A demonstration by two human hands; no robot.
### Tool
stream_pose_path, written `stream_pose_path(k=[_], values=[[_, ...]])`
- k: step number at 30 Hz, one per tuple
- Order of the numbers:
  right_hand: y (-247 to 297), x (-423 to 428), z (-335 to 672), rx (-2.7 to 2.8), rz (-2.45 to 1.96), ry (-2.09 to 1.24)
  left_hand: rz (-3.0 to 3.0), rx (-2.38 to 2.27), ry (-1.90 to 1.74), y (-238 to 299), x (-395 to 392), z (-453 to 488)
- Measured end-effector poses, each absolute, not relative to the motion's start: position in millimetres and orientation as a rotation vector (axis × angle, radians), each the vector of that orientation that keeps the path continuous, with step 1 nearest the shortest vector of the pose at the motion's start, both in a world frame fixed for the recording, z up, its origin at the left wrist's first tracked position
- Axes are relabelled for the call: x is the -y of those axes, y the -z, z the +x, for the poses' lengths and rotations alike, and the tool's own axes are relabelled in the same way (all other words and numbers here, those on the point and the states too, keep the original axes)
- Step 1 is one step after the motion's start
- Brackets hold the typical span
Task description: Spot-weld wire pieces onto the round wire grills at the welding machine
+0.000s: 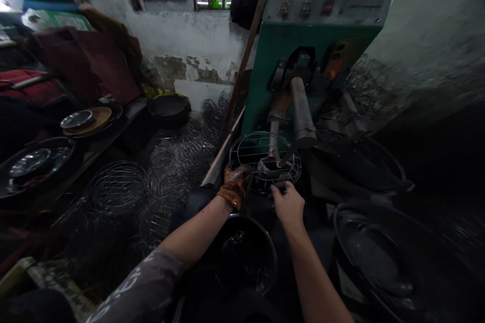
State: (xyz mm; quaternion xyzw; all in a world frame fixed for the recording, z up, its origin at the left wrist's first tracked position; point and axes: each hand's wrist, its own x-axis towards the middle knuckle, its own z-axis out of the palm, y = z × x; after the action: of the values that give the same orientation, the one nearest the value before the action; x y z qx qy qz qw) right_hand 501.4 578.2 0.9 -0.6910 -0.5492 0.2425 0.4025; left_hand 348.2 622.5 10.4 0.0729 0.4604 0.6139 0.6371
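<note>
A round wire basket (253,145) sits under the arm of a green machine (288,55), against its metal electrode bar (302,108). My left hand (235,184), in a worn orange-brown glove, grips the basket's near left rim. My bare right hand (287,201) pinches the rim at the near right, just below the bar's tip. Both forearms reach forward over a dark metal bowl (242,257).
Piles of wire baskets (117,186) cover the floor at left. Pans and lids (36,161) lie on a bench at far left. Dark tubs (371,252) stand at right. A wooden pole (248,45) leans beside the machine.
</note>
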Motion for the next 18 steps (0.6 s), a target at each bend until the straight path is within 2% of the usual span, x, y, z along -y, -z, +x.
stream_pose_path(k=[18], values=[[-4,-600,507,1.221,-1.667,-0.659,0.134,-0.977,-1.432,-17,-640,362]])
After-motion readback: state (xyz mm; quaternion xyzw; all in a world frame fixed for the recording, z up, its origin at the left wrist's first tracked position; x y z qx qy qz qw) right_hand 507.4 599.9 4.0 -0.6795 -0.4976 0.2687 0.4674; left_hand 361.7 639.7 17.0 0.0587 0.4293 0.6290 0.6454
